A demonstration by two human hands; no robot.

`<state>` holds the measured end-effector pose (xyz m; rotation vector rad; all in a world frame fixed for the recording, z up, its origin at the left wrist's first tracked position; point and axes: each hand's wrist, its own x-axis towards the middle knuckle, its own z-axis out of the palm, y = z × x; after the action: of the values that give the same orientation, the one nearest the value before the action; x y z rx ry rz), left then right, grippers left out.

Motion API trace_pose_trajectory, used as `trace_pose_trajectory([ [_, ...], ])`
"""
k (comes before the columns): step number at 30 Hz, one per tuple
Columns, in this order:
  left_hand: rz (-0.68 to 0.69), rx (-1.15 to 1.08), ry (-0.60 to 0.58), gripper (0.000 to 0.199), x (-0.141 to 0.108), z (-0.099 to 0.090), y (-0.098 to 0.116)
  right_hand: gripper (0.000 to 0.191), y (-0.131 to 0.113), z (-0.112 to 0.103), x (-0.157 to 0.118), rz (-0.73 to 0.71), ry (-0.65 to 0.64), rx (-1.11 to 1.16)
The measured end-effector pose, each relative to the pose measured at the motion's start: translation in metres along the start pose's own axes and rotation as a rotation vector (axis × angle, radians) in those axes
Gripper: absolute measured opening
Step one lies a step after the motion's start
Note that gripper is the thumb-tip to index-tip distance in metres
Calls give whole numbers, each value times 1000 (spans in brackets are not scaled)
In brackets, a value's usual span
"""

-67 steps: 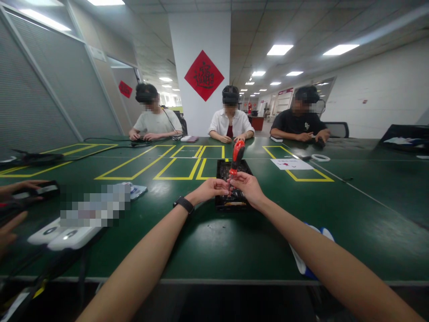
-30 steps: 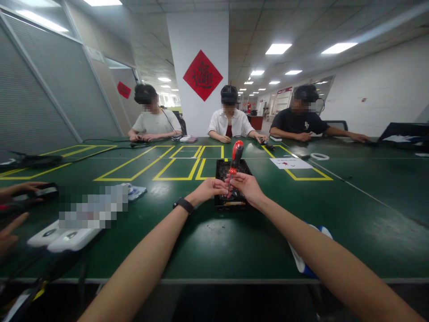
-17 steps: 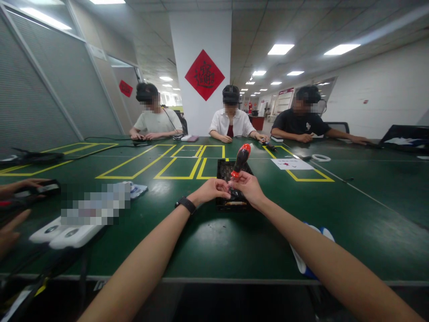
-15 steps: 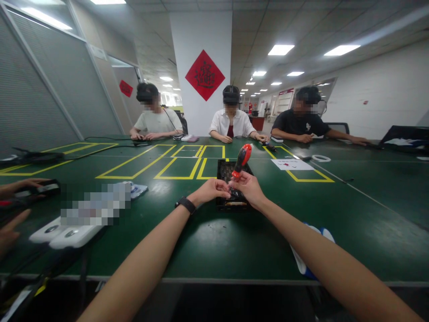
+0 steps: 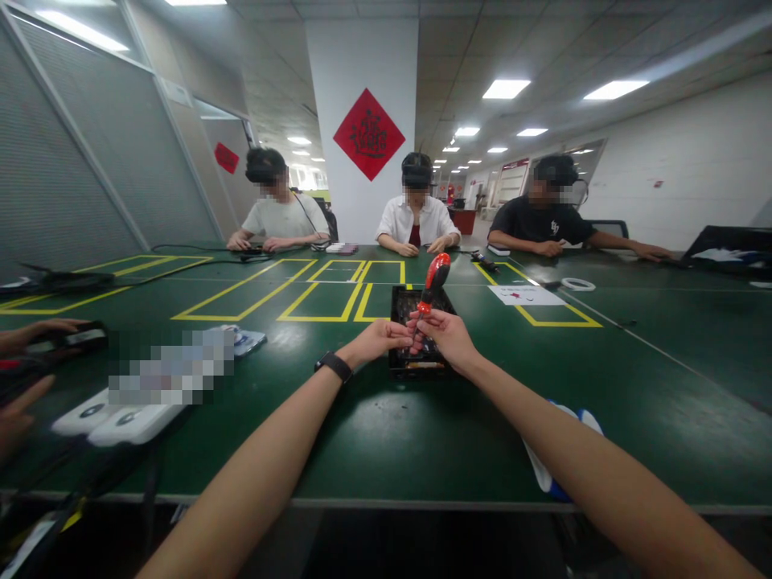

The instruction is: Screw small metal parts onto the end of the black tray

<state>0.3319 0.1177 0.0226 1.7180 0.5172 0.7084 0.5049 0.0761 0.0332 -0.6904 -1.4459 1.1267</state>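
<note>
A screwdriver (image 5: 435,281) with a red and black handle stands tilted, handle up, over a black tray (image 5: 419,373). My right hand (image 5: 443,331) is closed round its shaft just below the handle. Close to the shaft's lower end, my left hand (image 5: 389,336) makes a pinch at the tray's left side; whatever lies between its fingertips is too small to make out. The tray holds dark small items that the hands partly cover.
White devices (image 5: 129,418) with cables lie on the green table (image 5: 374,450) at left, near another person's hand (image 5: 27,402). A blue and white object (image 5: 546,470) sits under my right forearm. Paper (image 5: 526,295) lies beyond the tray. Three people sit opposite.
The screwdriver has tilted a little, its handle shifting slightly left and up. My fingers have shifted slightly about the shaft. The person opposite in the middle has drawn a hand inward.
</note>
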Motion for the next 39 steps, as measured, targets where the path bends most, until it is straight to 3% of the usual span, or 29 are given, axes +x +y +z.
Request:
trace_pose_trajectory([
  [8,35,68,132,24,3,1,-4,26,1,0,3,-18,97,-15],
  [15,13,46,77,26,1,3,-1,29,2,0,3,-73,88,-21],
  [21,16,32,33,24,2,3,-1,30,0,1,3,-103,52,-166],
  [28,40,54,-40,28,1,2,3,32,3,0,1,-9,-64,53],
  [39,18,39,56,26,2,1,-1,30,3,-2,4,-20,24,50],
])
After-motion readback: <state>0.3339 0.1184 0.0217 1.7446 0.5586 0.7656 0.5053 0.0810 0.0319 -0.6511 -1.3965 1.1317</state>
